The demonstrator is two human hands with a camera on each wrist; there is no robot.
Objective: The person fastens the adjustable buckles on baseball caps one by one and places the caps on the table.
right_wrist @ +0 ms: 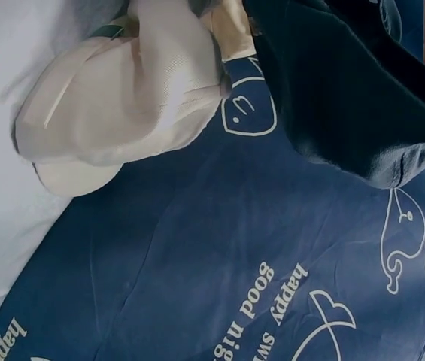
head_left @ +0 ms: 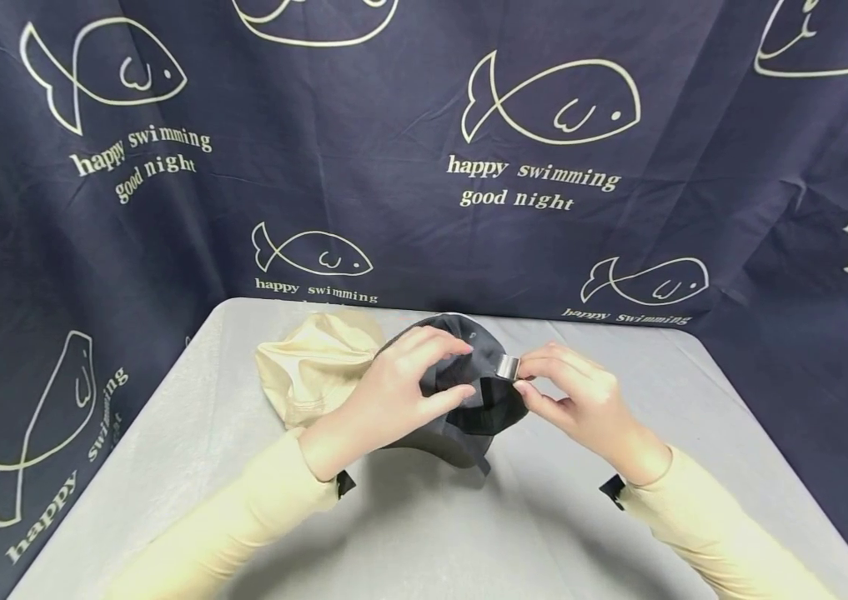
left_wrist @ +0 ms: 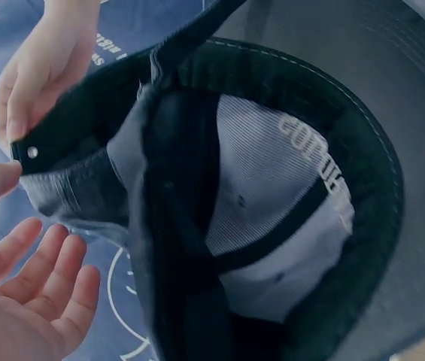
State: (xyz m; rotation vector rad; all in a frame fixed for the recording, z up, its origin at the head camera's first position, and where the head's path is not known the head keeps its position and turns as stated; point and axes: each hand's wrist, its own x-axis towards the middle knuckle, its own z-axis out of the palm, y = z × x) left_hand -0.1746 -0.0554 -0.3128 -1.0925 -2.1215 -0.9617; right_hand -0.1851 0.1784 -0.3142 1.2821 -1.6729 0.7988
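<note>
A dark baseball cap (head_left: 461, 429) is held up over the table, its hollow inside visible in the left wrist view with pale lettering on the lining. My right hand (head_left: 584, 400) pinches the cap's back edge at a shiny silver piece (head_left: 508, 367), apparently a clasp. Against the near side of the cap, my left hand (head_left: 382, 392) has its thumb and fingers spread apart. In the left wrist view the left thumb (left_wrist: 1, 184) lies by the cap's back edge, near a small round eyelet (left_wrist: 33, 152), with the other fingers loosely extended.
A beige cap (head_left: 311, 358) sits at the table's back left, next to the dark one. The table (head_left: 619, 533) has a pale grey cover. Behind it hangs a navy curtain (head_left: 408, 167) printed with fish and lettering.
</note>
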